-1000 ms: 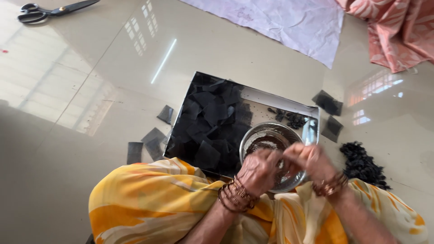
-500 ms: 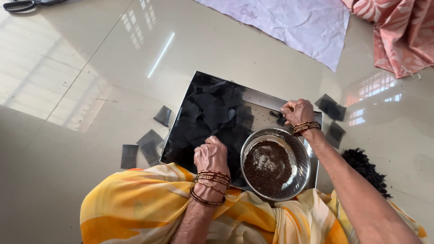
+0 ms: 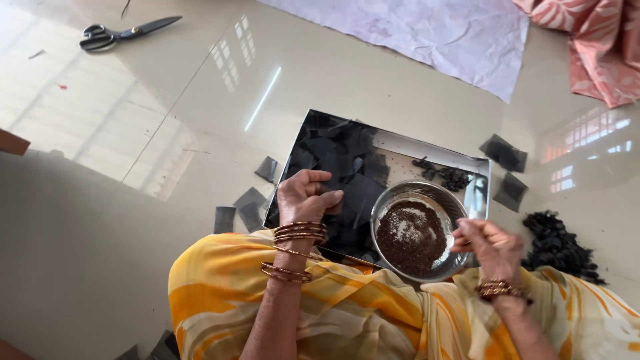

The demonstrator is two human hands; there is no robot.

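I sit on a glossy floor with a metal tray (image 3: 427, 149) in front of my knees. Black square pieces (image 3: 333, 150) fill its left half. My left hand (image 3: 305, 197) rests on that pile, thumb and fingers pinching one black piece (image 3: 363, 193). A round steel bowl (image 3: 453, 200) of dark brown grains stands on the tray's near right. My right hand (image 3: 490, 243) hovers at the bowl's right rim, fingers bunched together; whether it holds grains I cannot tell. Bangles circle both wrists.
Loose black pieces (image 3: 248, 203) lie left of the tray, two more (image 3: 505, 155) to its right. A heap of twisted black bundles (image 3: 559, 245) sits at right. Scissors (image 3: 123, 33) lie far left; a white sheet (image 3: 427, 33) and pink cloth (image 3: 600, 47) lie beyond.
My right hand drew back from the tray's far side to the bowl's near right rim. My left hand moved forward onto the black pile and pinched a piece.
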